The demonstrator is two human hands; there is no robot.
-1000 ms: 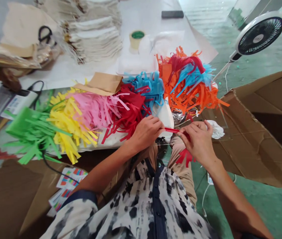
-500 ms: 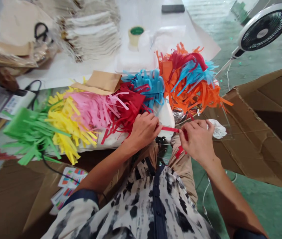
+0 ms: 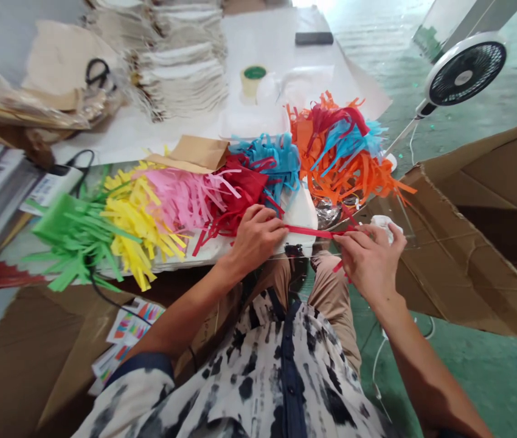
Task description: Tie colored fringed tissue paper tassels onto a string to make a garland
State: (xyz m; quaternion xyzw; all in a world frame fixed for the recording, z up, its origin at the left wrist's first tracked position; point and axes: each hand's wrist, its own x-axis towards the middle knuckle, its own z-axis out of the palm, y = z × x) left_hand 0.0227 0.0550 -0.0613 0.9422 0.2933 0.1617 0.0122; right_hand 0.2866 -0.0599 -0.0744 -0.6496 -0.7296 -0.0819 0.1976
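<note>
Got a red strip (image 3: 311,231) stretched pretty straight on the near side of the blue fringe (image 3: 280,161), gripped in both left hand (image 3: 257,236) and right hand (image 3: 370,254), fingers curled closed. Can see orange fringe (image 3: 362,176) right beside the blue fringe on the worktop (image 3: 270,39), tape roll (image 3: 250,86) behind it, fan (image 3: 466,73) and cardboard box (image 3: 468,243) off to its right.

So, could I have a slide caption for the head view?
Hands hold a red strip beside colourful fringed bundles.
</note>
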